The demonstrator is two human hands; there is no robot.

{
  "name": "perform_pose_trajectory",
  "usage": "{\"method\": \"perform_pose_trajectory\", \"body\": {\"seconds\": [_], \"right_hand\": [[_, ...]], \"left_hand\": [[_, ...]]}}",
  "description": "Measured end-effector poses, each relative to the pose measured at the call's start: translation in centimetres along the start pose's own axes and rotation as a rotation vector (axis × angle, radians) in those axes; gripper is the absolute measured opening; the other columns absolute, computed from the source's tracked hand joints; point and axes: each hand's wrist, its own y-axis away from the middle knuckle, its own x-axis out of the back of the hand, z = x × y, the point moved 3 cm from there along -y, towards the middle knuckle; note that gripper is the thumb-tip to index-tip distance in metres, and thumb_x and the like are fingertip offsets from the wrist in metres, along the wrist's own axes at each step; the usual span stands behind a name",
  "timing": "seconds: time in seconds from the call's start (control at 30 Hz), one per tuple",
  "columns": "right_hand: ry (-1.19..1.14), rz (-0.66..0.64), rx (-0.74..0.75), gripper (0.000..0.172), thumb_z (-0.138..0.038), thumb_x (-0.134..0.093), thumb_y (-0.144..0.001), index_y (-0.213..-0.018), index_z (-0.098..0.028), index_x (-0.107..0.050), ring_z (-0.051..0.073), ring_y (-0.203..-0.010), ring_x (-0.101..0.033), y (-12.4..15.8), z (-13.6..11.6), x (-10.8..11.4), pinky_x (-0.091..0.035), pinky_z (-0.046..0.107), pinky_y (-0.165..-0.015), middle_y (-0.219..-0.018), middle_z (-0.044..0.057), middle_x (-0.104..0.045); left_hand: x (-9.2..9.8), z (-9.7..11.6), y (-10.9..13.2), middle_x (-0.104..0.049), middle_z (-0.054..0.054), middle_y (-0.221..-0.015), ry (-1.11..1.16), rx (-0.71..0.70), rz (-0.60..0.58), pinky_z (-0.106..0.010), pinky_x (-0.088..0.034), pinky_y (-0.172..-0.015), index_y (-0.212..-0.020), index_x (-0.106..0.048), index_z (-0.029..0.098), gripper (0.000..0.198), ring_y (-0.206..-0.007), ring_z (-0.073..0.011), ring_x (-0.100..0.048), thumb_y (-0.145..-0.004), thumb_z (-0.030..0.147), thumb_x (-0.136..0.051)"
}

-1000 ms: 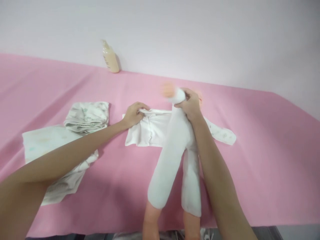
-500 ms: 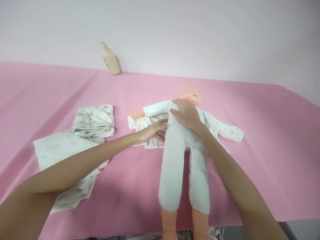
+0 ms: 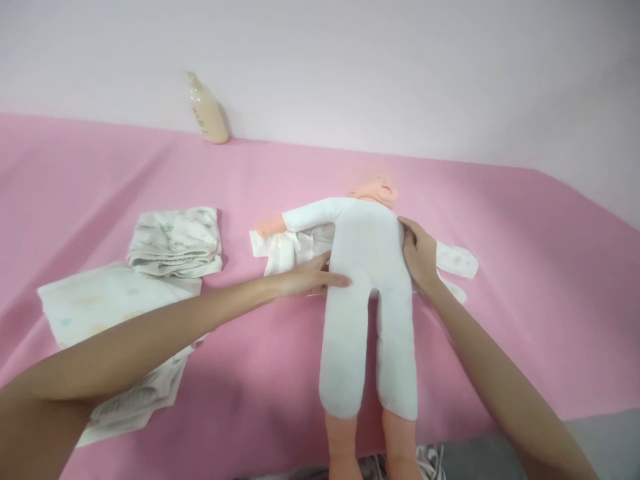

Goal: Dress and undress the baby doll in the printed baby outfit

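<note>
Head view: The doll (image 3: 369, 250), in a white body suit, lies on its back on the pink sheet (image 3: 265, 380), head toward the wall (image 3: 320, 73). A white shirt (image 3: 294, 251) is spread beneath its upper body, one printed sleeve extending to the right. The left hand (image 3: 311, 276) touches the doll's hip: thumb on top, forefinger apart at the edge, remaining fingers partly hidden; whether they clamp cannot be told. The right hand (image 3: 421, 259) contacts the opposite side of the torso, its fingers partly hidden; their grip cannot be told. A folded cloth (image 3: 175, 241) and a spread cloth (image 3: 113, 297) lie at left. The pump bottle (image 3: 209, 118) stands near the wall.
</note>
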Motion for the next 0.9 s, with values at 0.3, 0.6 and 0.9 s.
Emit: {"method": "perform_pose_trajectory", "body": {"seconds": [0.3, 0.6, 0.9], "right_hand": [[0.63, -0.135, 0.271, 0.046, -0.016, -0.029, -0.091, -0.135, -0.011, -0.044, 0.029, -0.131, -0.041, 0.8, 1.6, -0.7, -0.022, 0.06, -0.111, -0.131, 0.016, -0.055], [0.874, -0.111, 0.149, 0.046, -0.022, -0.034, -0.093, -0.136, -0.016, -0.047, 0.03, -0.104, -0.052, 0.7, 1.5, 0.6, -0.039, 0.044, -0.09, -0.128, 0.012, -0.057], [0.722, -0.145, -0.168, 0.051, -0.009, -0.037, -0.079, -0.126, -0.018, -0.054, 0.025, -0.097, -0.053, 0.3, 5.7, 2.3, -0.04, 0.033, -0.074, -0.112, 0.009, -0.064]], "left_hand": [[0.1, -0.9, -1.1, -0.053, -0.011, -0.135, 0.027, -0.068, 0.036, -0.051, -0.045, -0.106, -0.144, -0.027, 0.029, 0.083, -0.123, -0.0269, -0.055, -0.075, 0.036, -0.074], [0.7, 0.6, -0.7, -0.065, -0.013, -0.118, 0.204, -0.203, 0.112, -0.042, -0.051, -0.101, -0.116, -0.055, 0.014, 0.045, -0.105, -0.0226, -0.066, -0.076, 0.021, -0.074], [5.2, 5.0, 1.8, -0.074, -0.009, -0.098, 0.208, -0.466, 0.192, -0.039, -0.054, -0.09, -0.112, -0.063, 0.008, 0.033, -0.088, -0.0227, -0.069, -0.079, 0.015, -0.066]]}}
